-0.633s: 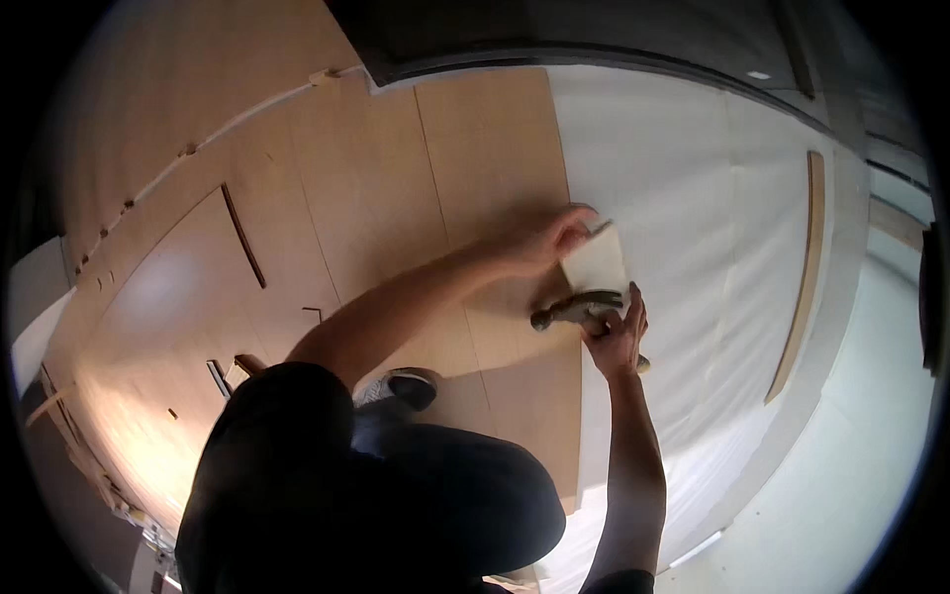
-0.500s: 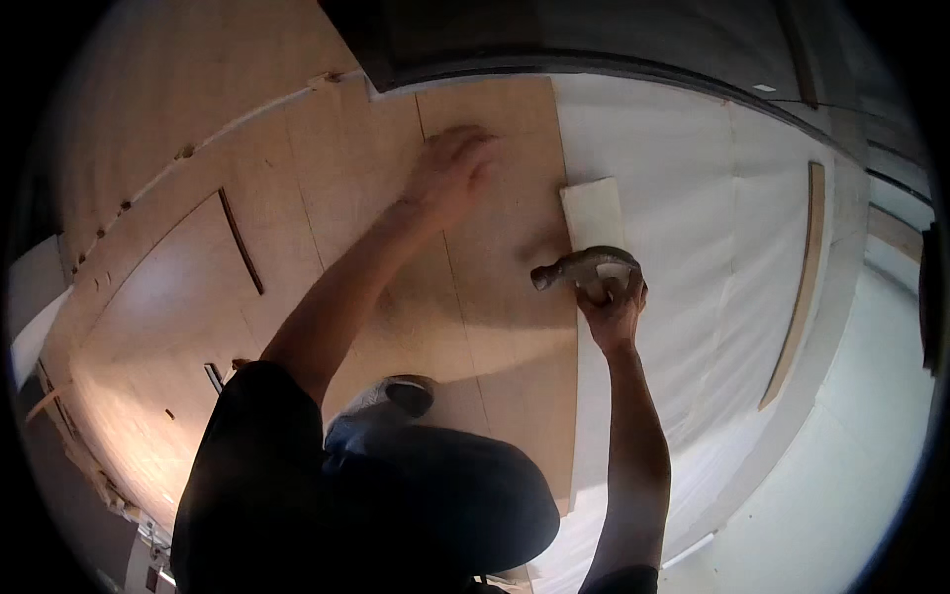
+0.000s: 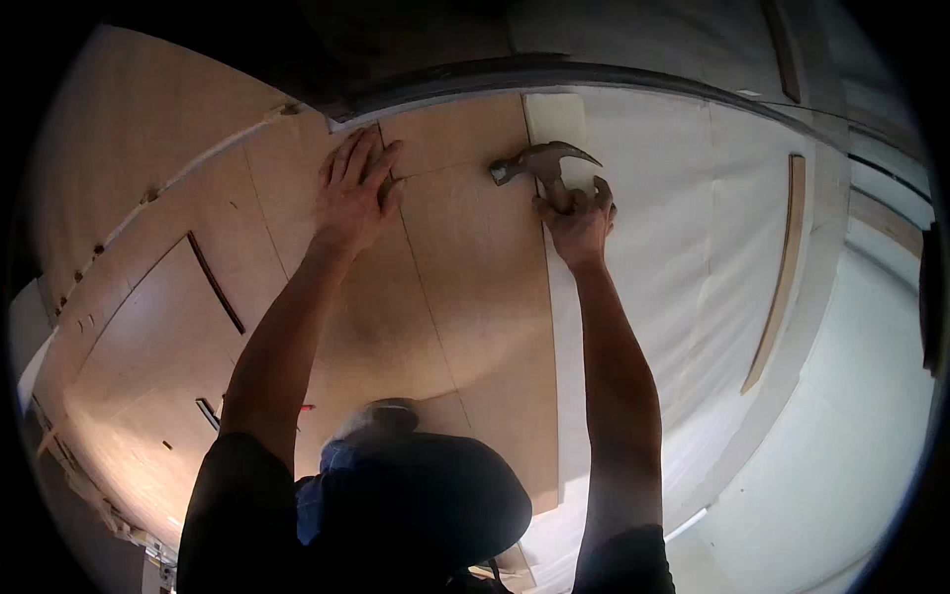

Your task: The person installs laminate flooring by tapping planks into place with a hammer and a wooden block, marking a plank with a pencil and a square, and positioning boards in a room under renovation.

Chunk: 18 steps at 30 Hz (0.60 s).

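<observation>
My right hand [image 3: 581, 220] grips a claw hammer [image 3: 539, 161] close under its head, just above the right edge of the last wood plank [image 3: 473, 257]. The hammer's striking face points left and its claw points right. Just beyond the hammer, a pale flat block [image 3: 556, 119] lies along the plank edge on the white sheeting [image 3: 658, 218]. My left hand [image 3: 352, 190] rests on the planks with its fingers stretched out, beside a seam near the far end. It holds nothing.
A dark-edged frame [image 3: 534, 74] crosses the far end of the floor. One long wooden strip [image 3: 779, 277] lies on the sheeting at right. A thin dark strip [image 3: 216, 282] lies on the boards at left. My knee [image 3: 435, 490] is below, over the planks.
The pale block has shifted farther away along the plank edge. My right hand has carried the hammer forward, and my left hand has moved left and come down on the planks.
</observation>
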Available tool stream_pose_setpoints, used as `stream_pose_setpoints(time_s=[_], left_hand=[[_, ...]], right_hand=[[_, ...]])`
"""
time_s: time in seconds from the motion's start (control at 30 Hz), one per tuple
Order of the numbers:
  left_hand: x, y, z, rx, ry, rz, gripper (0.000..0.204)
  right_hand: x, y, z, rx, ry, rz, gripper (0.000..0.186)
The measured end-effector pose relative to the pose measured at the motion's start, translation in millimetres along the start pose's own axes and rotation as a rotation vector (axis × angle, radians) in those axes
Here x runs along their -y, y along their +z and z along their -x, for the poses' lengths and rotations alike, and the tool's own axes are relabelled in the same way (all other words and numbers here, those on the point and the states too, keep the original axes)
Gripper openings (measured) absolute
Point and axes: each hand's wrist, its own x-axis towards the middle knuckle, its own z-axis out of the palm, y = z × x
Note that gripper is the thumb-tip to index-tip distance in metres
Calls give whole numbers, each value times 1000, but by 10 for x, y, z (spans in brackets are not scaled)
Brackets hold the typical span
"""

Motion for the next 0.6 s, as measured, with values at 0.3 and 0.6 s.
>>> stream_pose_setpoints(time_s=[0.3, 0.6], left_hand=[[19, -68, 49, -28, 4, 7, 52], [59, -13, 76, -21, 7, 31, 51]], right_hand=[[-51, 54, -7, -21, -175, 46, 60], [-506, 69, -219, 94, -317, -133, 49]])
